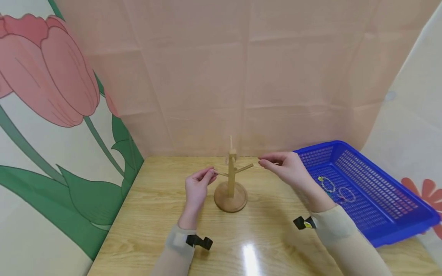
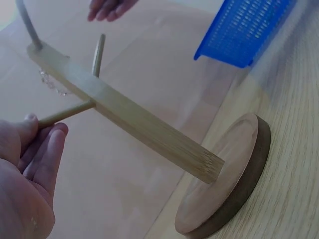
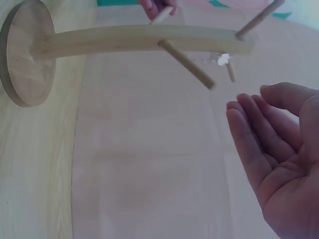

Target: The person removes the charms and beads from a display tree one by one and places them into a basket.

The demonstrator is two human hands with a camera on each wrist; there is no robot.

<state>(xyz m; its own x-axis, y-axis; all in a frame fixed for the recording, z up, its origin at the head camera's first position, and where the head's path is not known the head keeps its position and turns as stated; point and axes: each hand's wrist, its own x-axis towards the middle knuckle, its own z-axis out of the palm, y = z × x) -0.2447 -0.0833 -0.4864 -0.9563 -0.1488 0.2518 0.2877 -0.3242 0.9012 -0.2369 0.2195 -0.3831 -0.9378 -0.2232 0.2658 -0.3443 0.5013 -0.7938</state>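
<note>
My left hand [image 1: 197, 188] pinches the 9 o'clock peg of the small wooden peg stand w/ round base [image 1: 230, 191], mid-table; a clear bead bracelet [image 2: 51, 83] hangs near its top. My right hand [image 1: 288, 167] is at 3 o'clock, fingers loose, holding nothing, just off the peg tip. I'd keep the pinch steady so the stand doesn't tip. Blue plastic mesh basket [image 1: 390, 214] w/ more bracelets [image 1: 336, 189] sits further right.

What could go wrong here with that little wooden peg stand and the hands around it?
1. The left hand pinches only the tip of a side peg of the wooden stand; a tug there might tip it on its round base.
2. A clear beaded piece hangs near the stand's top and could slip off if it tilts.
3. The right hand, open beside another peg, could knock it.
</note>
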